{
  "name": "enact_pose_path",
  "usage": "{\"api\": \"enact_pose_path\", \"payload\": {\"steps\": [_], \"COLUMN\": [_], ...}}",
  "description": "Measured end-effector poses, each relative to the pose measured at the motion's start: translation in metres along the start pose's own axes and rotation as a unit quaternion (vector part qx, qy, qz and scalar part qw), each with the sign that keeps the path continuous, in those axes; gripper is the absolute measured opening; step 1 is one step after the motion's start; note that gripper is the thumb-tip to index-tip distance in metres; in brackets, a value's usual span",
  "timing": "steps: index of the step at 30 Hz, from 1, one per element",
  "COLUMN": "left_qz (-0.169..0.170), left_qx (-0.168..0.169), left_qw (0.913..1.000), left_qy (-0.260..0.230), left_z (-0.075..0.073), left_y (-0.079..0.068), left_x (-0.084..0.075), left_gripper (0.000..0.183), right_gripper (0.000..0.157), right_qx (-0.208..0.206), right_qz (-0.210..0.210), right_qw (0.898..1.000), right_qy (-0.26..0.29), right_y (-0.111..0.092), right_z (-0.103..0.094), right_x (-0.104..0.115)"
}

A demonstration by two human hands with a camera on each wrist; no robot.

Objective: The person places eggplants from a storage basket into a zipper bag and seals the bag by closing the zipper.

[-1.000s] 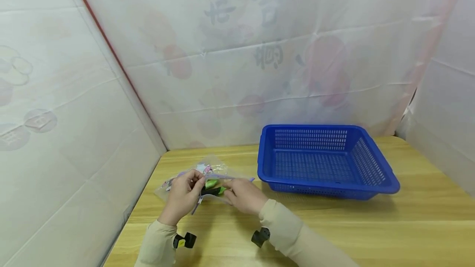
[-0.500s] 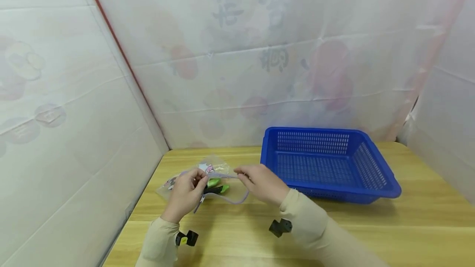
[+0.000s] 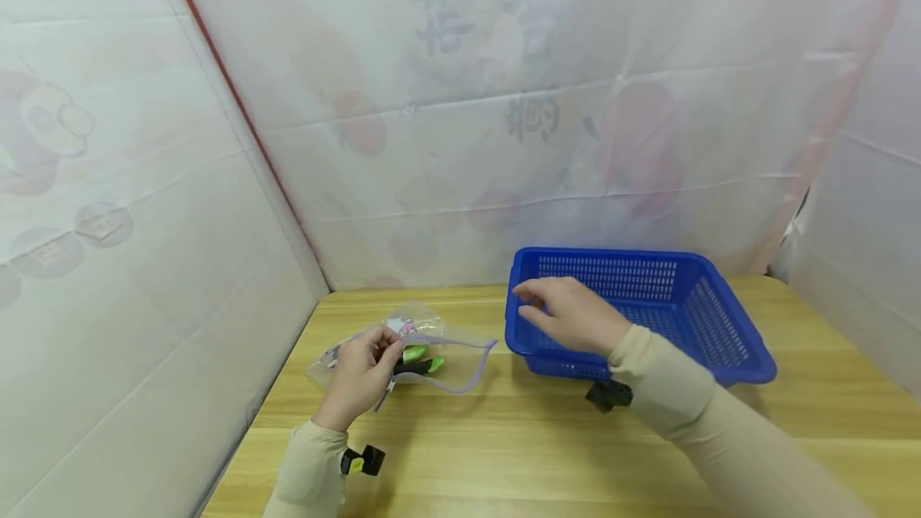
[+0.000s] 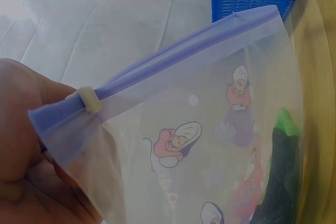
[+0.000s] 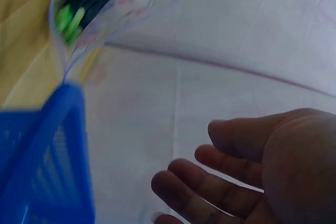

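My left hand [image 3: 363,366] pinches the edge of a clear zip bag [image 4: 184,103] near its cream slider [image 4: 89,99]. Cartoon figures are printed on the bag, and its lilac zip edge [image 3: 471,384] gapes apart. Inside lie long, dark vegetable-like pieces [image 4: 281,174] with bright green ends, partly covered by the printed film. Over the left part of a blue basket [image 3: 708,318] is my right hand [image 3: 572,314], holding nothing, its fingers spread and slightly bent in the right wrist view.
The basket has slotted walls and stands at the back right of the wooden table [image 3: 460,454]. White printed sheets [image 3: 460,142] hang behind and on both sides. Each wrist carries a small black camera [image 3: 372,460].
My right hand has left the bag's edge and moved right and up, over the basket. The bag's mouth has been drawn wider. My left hand keeps its pinch in place.
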State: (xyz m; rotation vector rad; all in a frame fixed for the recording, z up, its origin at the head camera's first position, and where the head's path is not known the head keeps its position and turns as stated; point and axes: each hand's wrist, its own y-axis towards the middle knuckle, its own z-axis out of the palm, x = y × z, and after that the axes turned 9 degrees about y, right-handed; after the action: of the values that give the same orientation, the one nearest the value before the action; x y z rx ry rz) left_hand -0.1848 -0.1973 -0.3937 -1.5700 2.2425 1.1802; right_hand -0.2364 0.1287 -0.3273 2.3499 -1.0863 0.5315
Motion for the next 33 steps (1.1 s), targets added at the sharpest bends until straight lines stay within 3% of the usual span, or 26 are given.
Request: {"api": "enact_pose_path", "payload": {"steps": [8, 15, 20, 25, 33], "left_qz": [0.001, -0.015, -0.006, 0.006, 0.007], "left_qx": [-0.002, -0.002, -0.007, -0.01, -0.01], "left_qw": [1.0, 0.9999, 0.9999, 0.9999, 0.9999], "left_qy": [0.004, 0.007, 0.011, 0.008, 0.007], "left_z": [-0.005, -0.009, -0.01, -0.01, -0.013], "left_y": [-0.002, -0.006, -0.007, -0.008, -0.007], "left_x": [0.004, 0.007, 0.007, 0.007, 0.005], "left_gripper": [0.014, 0.017, 0.016, 0.016, 0.015], "right_gripper": [0.033, 0.035, 0.04, 0.05, 0.068], "right_qx": [0.076, 0.105, 0.124, 0.171, 0.222], "right_qz": [0.023, 0.051, 0.078, 0.105, 0.155], "right_qw": [0.997, 0.992, 0.988, 0.978, 0.962], "right_qy": [-0.02, -0.051, -0.057, -0.049, -0.029], "right_y": [-0.002, 0.002, 0.002, 0.0, -0.002], "right_z": [-0.039, -0.06, -0.066, -0.069, -0.06], "right_x": [-0.044, -0.077, -0.104, -0.125, -0.137]}}
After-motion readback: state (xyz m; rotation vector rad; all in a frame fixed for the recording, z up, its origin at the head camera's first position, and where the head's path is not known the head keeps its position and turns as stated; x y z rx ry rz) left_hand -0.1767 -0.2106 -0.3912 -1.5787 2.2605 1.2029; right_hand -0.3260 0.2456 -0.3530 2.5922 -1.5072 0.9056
